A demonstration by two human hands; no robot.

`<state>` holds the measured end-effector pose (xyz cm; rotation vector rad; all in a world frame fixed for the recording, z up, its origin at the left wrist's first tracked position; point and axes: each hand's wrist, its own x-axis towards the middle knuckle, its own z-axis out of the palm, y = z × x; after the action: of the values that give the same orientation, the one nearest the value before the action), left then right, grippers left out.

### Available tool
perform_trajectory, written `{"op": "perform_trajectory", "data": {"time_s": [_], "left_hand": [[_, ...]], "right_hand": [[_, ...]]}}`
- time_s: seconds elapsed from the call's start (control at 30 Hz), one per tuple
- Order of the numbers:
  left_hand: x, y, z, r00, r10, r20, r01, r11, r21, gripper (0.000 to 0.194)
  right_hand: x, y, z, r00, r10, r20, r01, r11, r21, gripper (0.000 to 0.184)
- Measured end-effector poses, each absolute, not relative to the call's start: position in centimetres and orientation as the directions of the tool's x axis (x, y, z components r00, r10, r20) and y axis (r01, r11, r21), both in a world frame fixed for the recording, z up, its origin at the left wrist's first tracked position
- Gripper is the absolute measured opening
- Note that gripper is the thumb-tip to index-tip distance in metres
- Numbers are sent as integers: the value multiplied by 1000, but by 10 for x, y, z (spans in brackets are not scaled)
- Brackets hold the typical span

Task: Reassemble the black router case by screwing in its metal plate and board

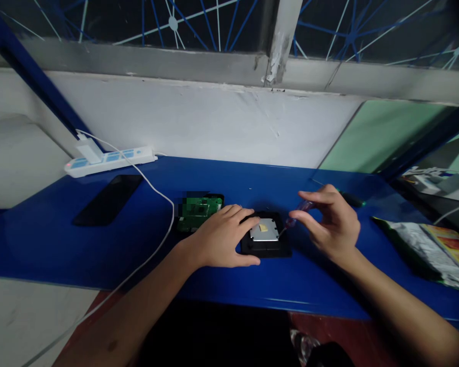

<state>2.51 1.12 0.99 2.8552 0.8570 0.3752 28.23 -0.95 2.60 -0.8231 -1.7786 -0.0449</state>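
Note:
A black plastic casing [265, 250] lies on the blue table, with a silver metal plate [265, 235] and a small yellowish pad [263, 228] on it. My left hand [224, 237] rests against the casing's left side, fingers stretched out and thumb apart near the front edge. In my right hand [334, 221] is a screwdriver [291, 219] with a see-through purplish handle, pinched between thumb and forefinger. Its shaft slants down to the plate's lower right corner. Left of the casing, partly behind my left hand, sits a green circuit board [201, 209] in a black shell.
A white power strip [112, 162] with a plugged-in charger stands at the back left; its white cable [172, 214] runs across the table. A black phone [109, 200] lies below it. On the right are a dark green-tipped tool [351, 198] and a shiny packet [421, 244].

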Motion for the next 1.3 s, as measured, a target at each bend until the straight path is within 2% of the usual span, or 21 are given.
{"op": "perform_trajectory", "data": {"time_s": [0.23,0.33,0.43,0.6,0.7,0.83,1.07,1.17,1.3], "left_hand": [[25,11,9,807,558,192,525,-827,199,78],[25,12,9,805,560,196,523,-826,212,77],[25,12,9,802,562,203,522,-824,220,76],[26,12,9,808,557,193,523,-828,202,77],[26,12,9,806,557,200,526,-829,189,79],[26,11,9,806,559,194,529,-828,187,80],[25,11,7,804,559,203,529,-828,184,79],[25,11,7,804,556,212,526,-830,185,79],[24,9,9,796,571,200,535,-819,206,78]], "right_hand": [[278,-15,29,-154,479,864,697,672,-248,32],[277,-17,28,-171,537,826,616,712,-335,26],[276,-20,26,-170,623,764,535,709,-460,33],[276,-22,20,-130,649,749,475,704,-528,45],[279,-18,18,-133,604,786,489,730,-478,48],[280,-16,20,-146,565,812,554,727,-407,37],[273,-22,27,-191,456,869,741,648,-177,36],[273,-22,26,-225,469,854,741,652,-163,38],[274,-20,23,-327,504,799,619,754,-222,51]]}}
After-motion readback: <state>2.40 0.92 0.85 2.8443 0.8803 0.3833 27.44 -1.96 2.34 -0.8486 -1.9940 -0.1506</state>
